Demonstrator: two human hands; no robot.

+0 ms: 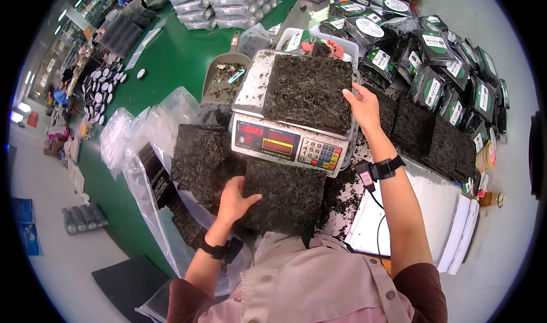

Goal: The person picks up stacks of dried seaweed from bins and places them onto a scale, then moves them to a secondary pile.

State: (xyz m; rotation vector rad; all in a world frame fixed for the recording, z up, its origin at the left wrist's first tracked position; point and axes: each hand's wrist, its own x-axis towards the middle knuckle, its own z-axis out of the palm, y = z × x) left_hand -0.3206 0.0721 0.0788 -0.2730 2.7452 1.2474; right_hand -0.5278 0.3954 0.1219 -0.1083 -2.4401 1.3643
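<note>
Dried seaweed sheets (314, 92), dark and rough, lie on the metal pan of a digital scale (245, 145). My right hand (364, 109) touches their right edge with fingertips and thumb, fingers spread. Close to my body, my left hand (234, 203) grips the left edge of another seaweed stack (284, 195). Its thumb lies on top and some fingertips are hidden. This stack overlaps the front of the scale's base. Left of the scale sits a further seaweed pile (198, 165). The scale's display (267, 139) is lit above my left hand.
Packed seaweed bags (433, 45) are heaped at the right, behind more seaweed stacks (448, 150). White papers (384, 216) lie by my right forearm. A dustpan (218, 77) with scraps and a plastic bin (290, 34) stand beyond. Clear plastic sheeting (158, 122) drapes at left.
</note>
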